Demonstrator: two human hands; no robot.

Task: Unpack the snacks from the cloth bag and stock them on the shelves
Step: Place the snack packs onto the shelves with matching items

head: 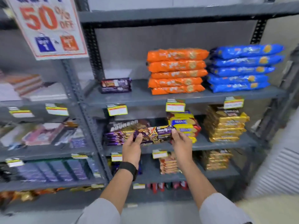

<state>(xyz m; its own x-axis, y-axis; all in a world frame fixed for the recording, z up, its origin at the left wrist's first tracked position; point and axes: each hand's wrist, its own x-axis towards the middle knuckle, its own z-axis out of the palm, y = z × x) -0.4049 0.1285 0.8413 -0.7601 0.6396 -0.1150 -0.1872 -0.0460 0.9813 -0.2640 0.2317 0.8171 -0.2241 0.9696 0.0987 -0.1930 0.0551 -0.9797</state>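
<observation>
I hold a small stack of purple biscuit packs (154, 135) level in front of the grey shelf unit (178, 97). My left hand (131, 147), with a black watch at the wrist, grips the stack's left end. My right hand (182, 143) grips its right end. The stack hovers before the middle shelf, just in front of a pile of dark Bourbon packs (119, 131). Two matching purple packs (116, 85) lie on the upper shelf at the left. The cloth bag is out of view.
Orange packs (177, 71) and blue packs (242, 68) are stacked on the upper shelf. Yellow packs (186, 123) and gold packs (226, 125) fill the middle shelf's right side. A 50% off sign (47, 26) hangs top left. Another stocked rack (40, 151) stands left.
</observation>
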